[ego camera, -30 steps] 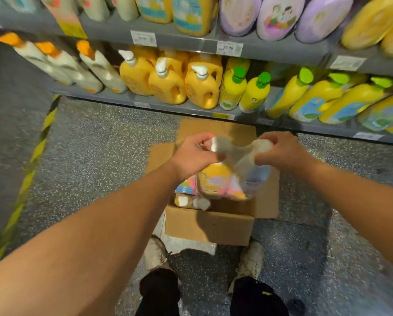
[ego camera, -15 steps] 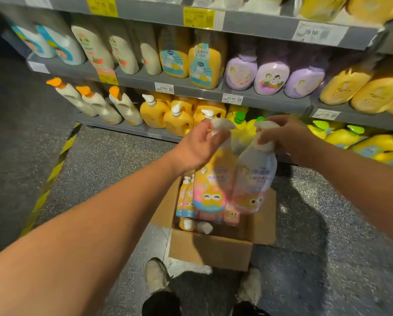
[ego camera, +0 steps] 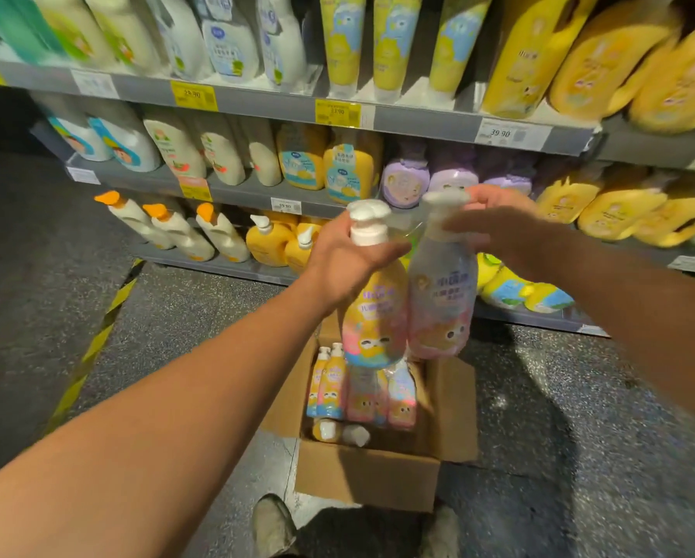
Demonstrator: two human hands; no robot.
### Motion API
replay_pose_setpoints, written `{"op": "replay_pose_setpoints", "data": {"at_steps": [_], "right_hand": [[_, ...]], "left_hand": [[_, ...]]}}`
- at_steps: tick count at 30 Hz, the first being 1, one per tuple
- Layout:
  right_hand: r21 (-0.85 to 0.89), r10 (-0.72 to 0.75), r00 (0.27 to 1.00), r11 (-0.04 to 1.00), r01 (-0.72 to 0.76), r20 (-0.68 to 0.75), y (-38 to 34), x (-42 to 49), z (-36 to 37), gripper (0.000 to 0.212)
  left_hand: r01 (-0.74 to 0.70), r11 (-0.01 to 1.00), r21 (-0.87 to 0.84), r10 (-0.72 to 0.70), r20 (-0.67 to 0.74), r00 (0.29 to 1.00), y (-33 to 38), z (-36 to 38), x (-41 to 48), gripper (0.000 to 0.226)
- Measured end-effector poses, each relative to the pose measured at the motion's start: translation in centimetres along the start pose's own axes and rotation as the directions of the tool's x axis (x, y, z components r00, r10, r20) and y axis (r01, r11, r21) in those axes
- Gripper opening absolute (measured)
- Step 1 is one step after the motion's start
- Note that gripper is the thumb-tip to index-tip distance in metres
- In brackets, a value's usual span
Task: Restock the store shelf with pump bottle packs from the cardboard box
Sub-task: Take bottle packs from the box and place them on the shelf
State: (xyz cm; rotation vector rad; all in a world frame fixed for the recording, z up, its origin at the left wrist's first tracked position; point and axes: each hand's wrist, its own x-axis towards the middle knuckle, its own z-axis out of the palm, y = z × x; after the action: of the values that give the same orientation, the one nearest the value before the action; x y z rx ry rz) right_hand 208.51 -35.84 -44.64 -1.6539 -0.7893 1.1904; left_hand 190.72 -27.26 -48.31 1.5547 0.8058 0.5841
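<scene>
Fingers of the left hand (ego camera: 343, 259) and right hand (ego camera: 508, 231) grip the pump bottle pack (ego camera: 440, 300) by its pump tops, above the cardboard box (ego camera: 368, 479).

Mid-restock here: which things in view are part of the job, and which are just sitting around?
Job: pump bottle pack, gripped at its pumps by left hand and right hand; more packs in the cardboard box; store shelf.
Just there: orange-capped bottles; purple bottles; yellow-black floor tape; price tags.
</scene>
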Motion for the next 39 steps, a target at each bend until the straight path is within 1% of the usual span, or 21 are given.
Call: {"op": "replay_pose_setpoints", "data": {"at_steps": [1,3,4,5,6,7,10,14,17,20,22,24,26,27,29,31,34,37,39], "right_hand": [[0.029,0.000,0.998,1.000,-0.002,0.068,-0.1,-0.1,-0.5,0.033],[0.005,0.055,0.982,0.998,-0.057,0.178,0.2,-0.8,-0.9,0.057],[-0.009,0.080,0.977,0.997,-0.079,0.200,0.6,-1.1,-0.8,0.060],[-0.002,0.076,0.978,0.997,-0.077,0.194,1.1,-1.4,-0.5,0.051],[0.015,0.042,0.984,0.999,-0.046,0.175,1.3,-1.6,0.0,0.047],[0.023,-0.004,0.990,1.000,0.000,0.141,1.3,-1.8,0.4,0.047],[0.034,-0.112,0.993,0.993,0.111,0.044,0.1,-2.3,1.5,0.041],[0.174,-0.147,0.986,0.972,0.160,-0.081,-1.8,-3.1,2.6,0.049],[0.219,-0.198,0.968,0.948,0.229,-0.154,-3.3,-4.0,2.8,0.043],[0.220,-0.234,0.944,0.933,0.286,-0.233,-4.9,-4.5,2.4,0.041],[0.223,-0.219,0.930,0.931,0.290,-0.295,-6.0,-4.5,1.9,0.037],[0.276,-0.210,0.928,0.913,0.299,-0.308,-7.3,-4.6,1.3,0.042],[0.323,-0.220,0.928,0.892,0.316,-0.301,-8.5,-4.8,0.6,0.049],[0.324,-0.236,0.926,0.887,0.329,-0.296,-9.1,-5.0,0.2,0.048],[0.310,-0.252,0.925,0.889,0.337,-0.284,-10.3,-5.5,-0.9,0.038],[0.289,-0.251,0.928,0.899,0.329,-0.274,-11.3,-6.3,-2.1,0.034],[0.245,-0.260,0.929,0.913,0.325,-0.263,-12.7,-7.8,-3.8,0.035],[0.236,-0.257,0.934,0.919,0.316,-0.249,-14.2,-9.0,-5.0,0.031],[0.212,-0.263,0.928,0.923,0.322,-0.263,-15.4,-9.3,-5.5,0.033]], "left_hand": [[0.026,0.999,-0.042,-0.027,-0.024,0.999,0.7,-0.2,0.1,0.025],[0.060,0.991,-0.119,-0.068,-0.071,0.995,2.1,-0.7,0.4,0.029],[0.068,0.989,-0.131,-0.080,-0.088,0.993,2.8,-1.0,0.6,0.029],[0.071,0.988,-0.136,-0.086,-0.102,0.991,3.5,-1.2,0.7,0.031],[0.075,0.987,-0.140,-0.091,-0.108,0.990,4.2,-1.6,0.8,0.033],[0.078,0.986,-0.145,-0.093,-0.101,0.991,4.8,-1.9,1.0,0.031],[0.083,0.986,-0.146,-0.094,-0.070,0.993,6.1,-3.0,1.3,0.023],[0.085,0.980,-0.181,-0.091,-0.025,0.996,8.7,-4.0,1.6,0.023],[0.085,0.977,-0.197,-0.074,0.063,0.995,11.4,-4.9,2.0,0.024],[0.114,0.956,-0.272,-0.078,0.138,0.987,13.4,-6.0,2.3,0.033],[0.142,0.967,-0.214,-0.106,0.172,0.979,13.5,-6.2,1.8,0.050],[0.162,0.972,-0.173,-0.127,0.193,0.973,13.2,-5.5,0.9,0.063],[0.147,0.969,-0.197,-0.108,0.197,0.974,13.2,-4.4,0.3,0.071],[0.124,0.971,-0.206,-0.088,0.175,0.981,13.6,-3.8,0.1,0.069],[0.065,0.977,-0.205,-0.042,0.115,0.992,14.9,-2.7,-0.3,0.052],[0.045,0.977,-0.209,-0.029,0.079,0.996,16.2,-1.7,-0.6,0.043],[0.021,0.981,-0.191,-0.010,0.057,0.998,17.6,-0.4,-1.0,0.043],[0.022,0.979,-0.201,-0.013,0.049,0.999,19.1,0.5,-1.1,0.051],[0.022,0.978,-0.209,-0.013,0.041,0.999,20.4,0.7,-0.7,0.052]]}}
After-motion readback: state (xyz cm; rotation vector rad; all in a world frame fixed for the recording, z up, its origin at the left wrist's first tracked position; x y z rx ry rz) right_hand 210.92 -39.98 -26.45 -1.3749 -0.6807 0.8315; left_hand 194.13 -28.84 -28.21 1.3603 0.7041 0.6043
